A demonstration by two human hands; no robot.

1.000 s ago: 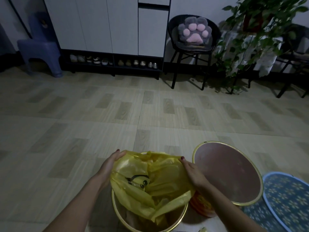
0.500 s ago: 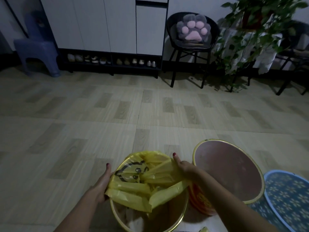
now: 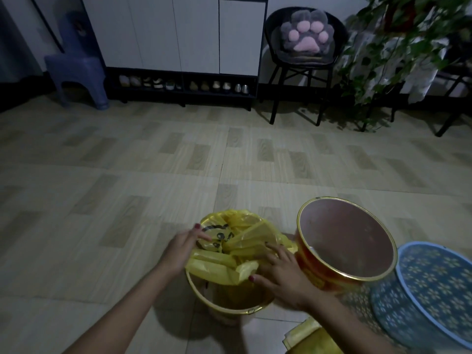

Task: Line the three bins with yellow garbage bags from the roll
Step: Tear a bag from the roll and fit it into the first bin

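First bin half-lined, two bins bare.

Yellow bag [image 3: 237,249] bunched in mouth of gold-rimmed bin [image 3: 224,306]; far rim covered, near rim exposed. Left hand [image 3: 180,249] pinches bag at left rim; right hand [image 3: 281,274], fingers spread fairly flat, presses folds down. Red bin [image 3: 329,279] touching at right and blue patterned bin [image 3: 434,302] unlined. More yellow plastic [image 3: 309,338] on floor, likely the roll. Red bin crowds the right rim.

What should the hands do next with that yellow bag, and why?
Probably pull the crumpled yellow plastic bag toward the person and fold it over the gold-rimmed bin's near rim. The bag covers the far rim only; the near rim is bare. The left hand and right hand already rest on it.
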